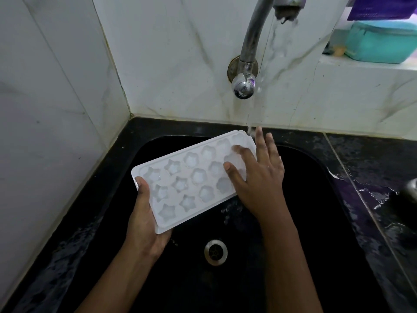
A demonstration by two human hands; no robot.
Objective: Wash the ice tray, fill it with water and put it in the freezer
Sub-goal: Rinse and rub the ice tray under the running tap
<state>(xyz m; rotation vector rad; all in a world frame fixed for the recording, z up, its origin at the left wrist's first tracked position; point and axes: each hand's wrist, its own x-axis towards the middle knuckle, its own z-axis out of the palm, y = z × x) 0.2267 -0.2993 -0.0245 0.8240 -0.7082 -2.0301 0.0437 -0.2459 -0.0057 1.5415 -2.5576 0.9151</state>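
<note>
I've got the ice tray (191, 177) tilted over the black sink (320, 222): left grip (144, 215) curled round its near end, right grip (259, 175) flat with straight fingers on the far cups. Water from the tap (250, 41) falls at the far corner.

Left hand (144, 224) grips ice tray (189, 179); right hand (259, 175) rubs it.

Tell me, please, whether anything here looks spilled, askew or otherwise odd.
Water lies splashed on the counter right of the sink. The tray is tilted, but the left hand grips it so under the running tap, the right hand flat on it; that seems deliberate.
</note>
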